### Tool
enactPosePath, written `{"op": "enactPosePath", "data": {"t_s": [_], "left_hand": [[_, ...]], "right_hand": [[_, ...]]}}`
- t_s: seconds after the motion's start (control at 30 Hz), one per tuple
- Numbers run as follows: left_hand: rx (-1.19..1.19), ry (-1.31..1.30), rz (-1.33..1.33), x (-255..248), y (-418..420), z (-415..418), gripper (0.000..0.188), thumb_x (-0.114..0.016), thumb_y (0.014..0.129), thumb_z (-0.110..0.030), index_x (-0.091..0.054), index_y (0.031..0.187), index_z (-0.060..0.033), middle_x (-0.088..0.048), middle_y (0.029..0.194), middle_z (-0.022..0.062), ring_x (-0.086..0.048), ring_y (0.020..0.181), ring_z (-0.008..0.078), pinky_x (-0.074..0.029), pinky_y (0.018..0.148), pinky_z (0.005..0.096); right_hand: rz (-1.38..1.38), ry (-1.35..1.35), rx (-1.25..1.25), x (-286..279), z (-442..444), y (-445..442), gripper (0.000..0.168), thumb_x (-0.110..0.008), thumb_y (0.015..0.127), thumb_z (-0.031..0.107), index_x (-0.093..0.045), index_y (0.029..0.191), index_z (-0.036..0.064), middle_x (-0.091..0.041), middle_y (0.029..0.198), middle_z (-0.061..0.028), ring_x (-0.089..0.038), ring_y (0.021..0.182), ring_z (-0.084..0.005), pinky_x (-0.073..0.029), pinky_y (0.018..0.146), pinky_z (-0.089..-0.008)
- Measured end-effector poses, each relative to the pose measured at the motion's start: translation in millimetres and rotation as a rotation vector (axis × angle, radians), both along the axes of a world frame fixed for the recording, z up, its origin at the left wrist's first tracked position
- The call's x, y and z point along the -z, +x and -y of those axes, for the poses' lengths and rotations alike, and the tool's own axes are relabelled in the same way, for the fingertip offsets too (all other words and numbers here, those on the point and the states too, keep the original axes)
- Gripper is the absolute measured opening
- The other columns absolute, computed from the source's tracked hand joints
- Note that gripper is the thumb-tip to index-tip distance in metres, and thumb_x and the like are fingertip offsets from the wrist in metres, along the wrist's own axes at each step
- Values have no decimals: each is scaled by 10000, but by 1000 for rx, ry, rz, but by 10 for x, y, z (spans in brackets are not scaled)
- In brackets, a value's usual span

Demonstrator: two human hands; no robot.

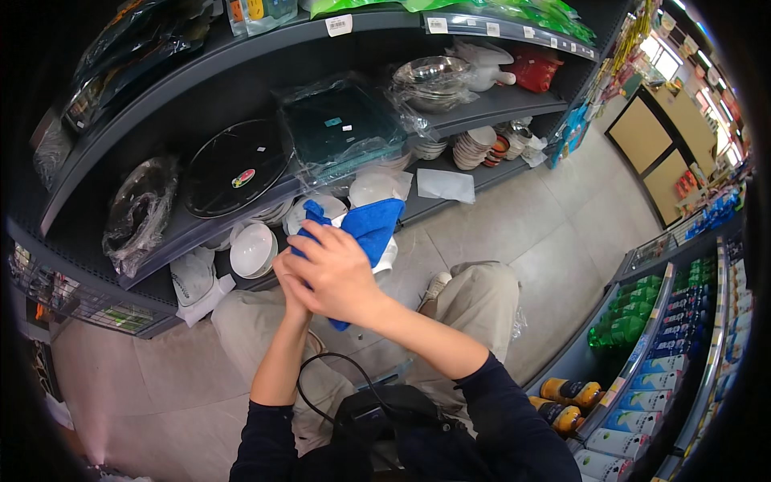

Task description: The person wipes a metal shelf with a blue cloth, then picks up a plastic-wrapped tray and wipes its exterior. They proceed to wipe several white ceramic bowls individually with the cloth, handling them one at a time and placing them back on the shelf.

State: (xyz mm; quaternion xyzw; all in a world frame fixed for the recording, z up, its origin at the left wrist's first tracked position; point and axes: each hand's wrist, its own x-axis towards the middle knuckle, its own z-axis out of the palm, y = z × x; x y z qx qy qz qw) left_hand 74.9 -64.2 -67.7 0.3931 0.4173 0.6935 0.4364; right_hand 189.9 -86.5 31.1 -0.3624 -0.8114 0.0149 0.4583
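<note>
My right hand presses over my left hand, with a blue cloth bunched between them. One flap of the cloth spreads out to the right, and a bit hangs below my hands. Much of my left hand is hidden behind the right one. Beyond the cloth a white ceramic piece shows in part; I cannot tell if it is held. On the low shelf, white bowls sit left of my hands. A plate and another white bowl are just past the cloth.
Above stand a black round tray, a plastic-wrapped dark green tray and wrapped metal basins. Stacked bowls and a white sheet lie right. Drink shelves rise at the right, over a tiled floor.
</note>
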Motion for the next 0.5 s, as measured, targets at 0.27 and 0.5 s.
{"op": "enactPosePath", "data": {"t_s": [0.27,0.5], "left_hand": [[307,-258,600,-476,-178,16,411,-488,964,-375,-587,1132,-13,-650,1061,115,-640,939,211,-514,838,346],[492,-419,967,-173,-162,50,434,-466,962,-392,-562,1237,-69,-608,1225,108,-591,1106,260,-462,984,418]], "right_hand": [[-266,-207,-183,-247,-396,412,199,-684,759,129,-698,948,70,-647,1046,-116,-589,1065,-290,-457,911,-389],[-574,-348,-240,-125,-400,604,167,-659,774,78,-690,929,27,-623,1044,-155,-586,1020,-265,-439,902,-332]]}}
